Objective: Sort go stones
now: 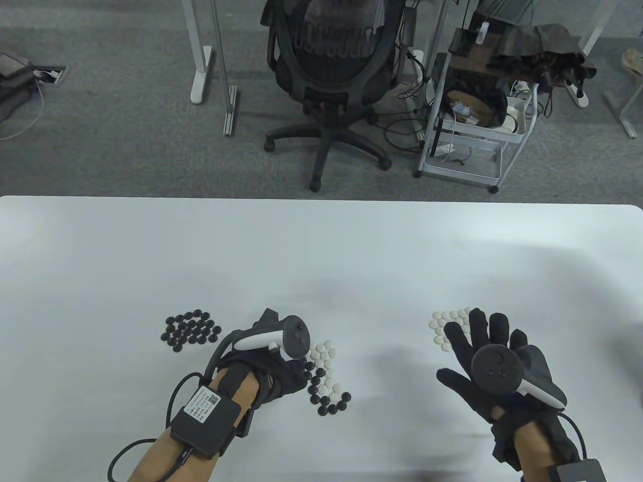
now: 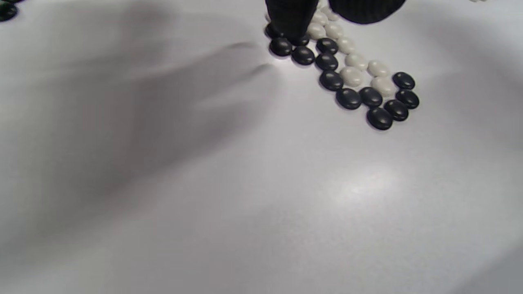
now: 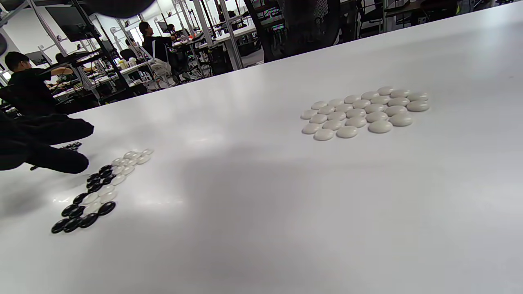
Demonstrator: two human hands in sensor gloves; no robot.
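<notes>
A mixed pile of black and white Go stones (image 1: 326, 376) lies at the table's centre. My left hand (image 1: 296, 371) reaches over its left edge. One fingertip (image 2: 292, 18) touches the black stones (image 2: 327, 61) there, and the thumb (image 2: 363, 8) hovers apart above the white ones, with nothing pinched between them. Sorted black stones (image 1: 191, 329) sit to the left. Sorted white stones (image 3: 359, 112) sit to the right, partly hidden in the table view by my right hand (image 1: 474, 339). That hand hovers flat with its fingers spread and holds nothing.
The white table (image 1: 321, 251) stretches bare behind the piles. Past its far edge stand an office chair (image 1: 331, 75) and a wire cart (image 1: 472, 125). People sit at desks (image 3: 28, 85) in the background of the right wrist view.
</notes>
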